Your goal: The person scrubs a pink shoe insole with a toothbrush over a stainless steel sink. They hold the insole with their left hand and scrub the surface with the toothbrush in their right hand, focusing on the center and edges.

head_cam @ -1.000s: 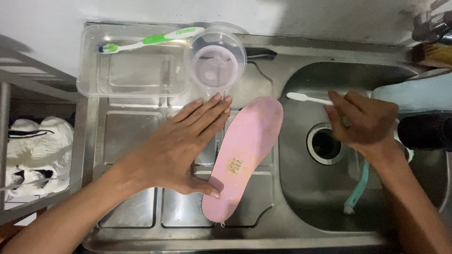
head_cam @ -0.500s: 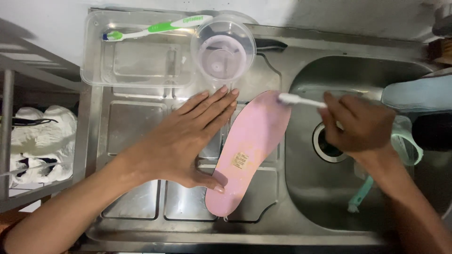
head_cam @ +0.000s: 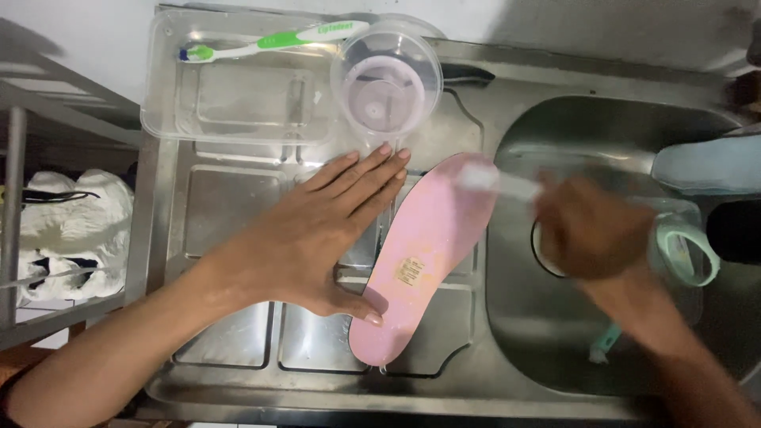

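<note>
A pink shoe insole (head_cam: 428,254) lies on the steel drainboard (head_cam: 230,206) beside the sink basin (head_cam: 515,333). My left hand (head_cam: 317,238) lies flat and spread on the drainboard, its thumb pressing the insole's lower left edge. My right hand (head_cam: 590,230) is blurred with motion over the basin and grips a white toothbrush (head_cam: 495,181), whose head touches the insole's upper end.
A clear plastic tray (head_cam: 238,103) at the back holds a green and white toothbrush (head_cam: 269,41). A clear round container (head_cam: 387,79) stands next to it. A light shoe (head_cam: 705,162) and a teal strap (head_cam: 682,254) sit at the basin's right. White shoes (head_cam: 71,230) rest on a rack at left.
My right hand has moved left with the white toothbrush, bringing its head from over the basin onto the insole's upper end. My left hand has stayed flat beside the insole.
</note>
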